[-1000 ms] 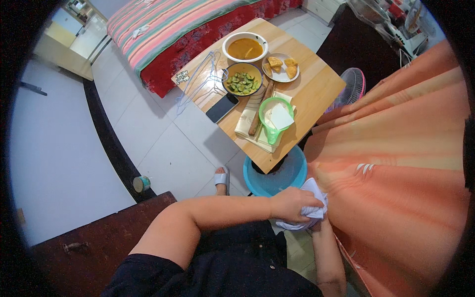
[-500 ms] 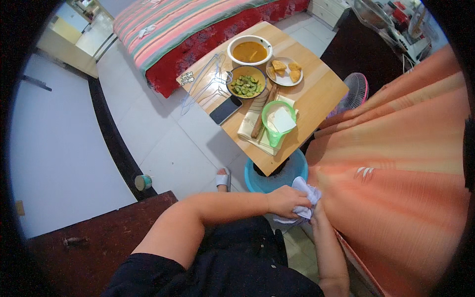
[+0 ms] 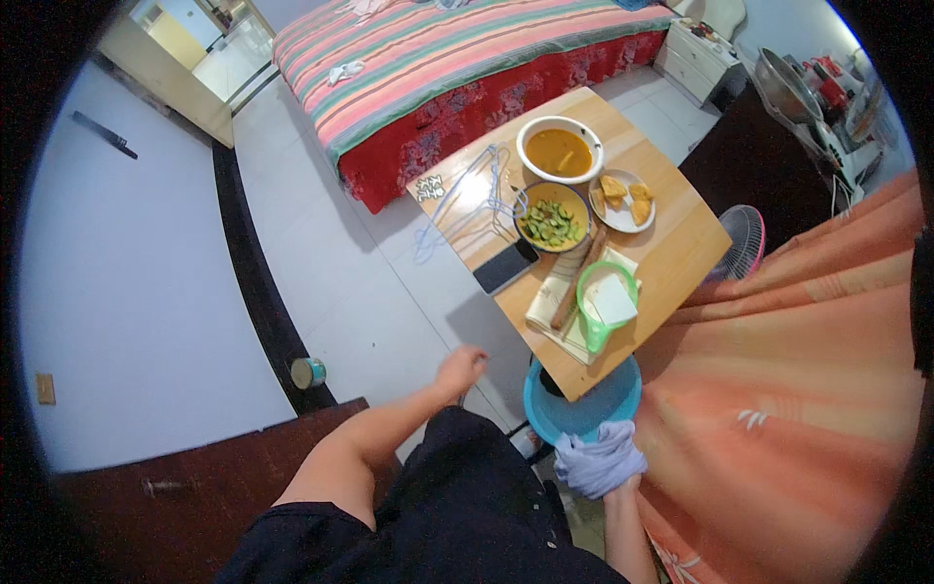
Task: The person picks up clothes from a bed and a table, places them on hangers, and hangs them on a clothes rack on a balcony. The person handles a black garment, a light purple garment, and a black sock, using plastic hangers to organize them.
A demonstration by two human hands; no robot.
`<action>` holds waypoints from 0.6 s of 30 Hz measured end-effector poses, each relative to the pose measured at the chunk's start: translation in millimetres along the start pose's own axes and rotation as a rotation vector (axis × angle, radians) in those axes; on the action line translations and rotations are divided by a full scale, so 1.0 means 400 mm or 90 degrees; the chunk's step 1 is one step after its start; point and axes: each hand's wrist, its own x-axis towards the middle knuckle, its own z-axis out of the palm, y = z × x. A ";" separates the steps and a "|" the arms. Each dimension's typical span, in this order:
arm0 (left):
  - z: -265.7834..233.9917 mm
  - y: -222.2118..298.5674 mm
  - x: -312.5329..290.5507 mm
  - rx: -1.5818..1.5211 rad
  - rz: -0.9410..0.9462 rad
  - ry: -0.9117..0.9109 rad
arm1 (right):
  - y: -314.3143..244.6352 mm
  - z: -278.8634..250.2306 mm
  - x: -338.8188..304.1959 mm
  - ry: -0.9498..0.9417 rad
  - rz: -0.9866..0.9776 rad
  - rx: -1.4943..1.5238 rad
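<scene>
Lavender cloth [image 3: 595, 459] now in R hand [image 3: 628, 483] w/o L hand [image 3: 461, 371].

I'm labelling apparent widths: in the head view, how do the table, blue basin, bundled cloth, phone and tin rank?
Table
Blue basin, partly covered
Bundled cloth, perhaps enlarged by nearness
Phone
Tin

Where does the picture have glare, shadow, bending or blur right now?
Head view: white glare on the wooden table, beyond the phone; head view: soft shadow on the tiled floor beside the table's near left edge; head view: the dark floor strip bows, and the corners go black; head view: the left hand looks slightly soft, perhaps from motion.
</scene>
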 end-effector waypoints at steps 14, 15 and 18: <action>-0.404 -0.042 0.622 0.183 -0.046 0.134 | 0.140 0.306 -0.071 0.283 -0.072 0.000; -0.401 -0.045 0.639 0.191 -0.057 0.109 | 0.155 0.330 -0.089 0.279 -0.093 -0.025; -0.385 -0.091 0.667 0.194 0.023 0.098 | 0.159 0.332 -0.077 0.218 -0.091 -0.026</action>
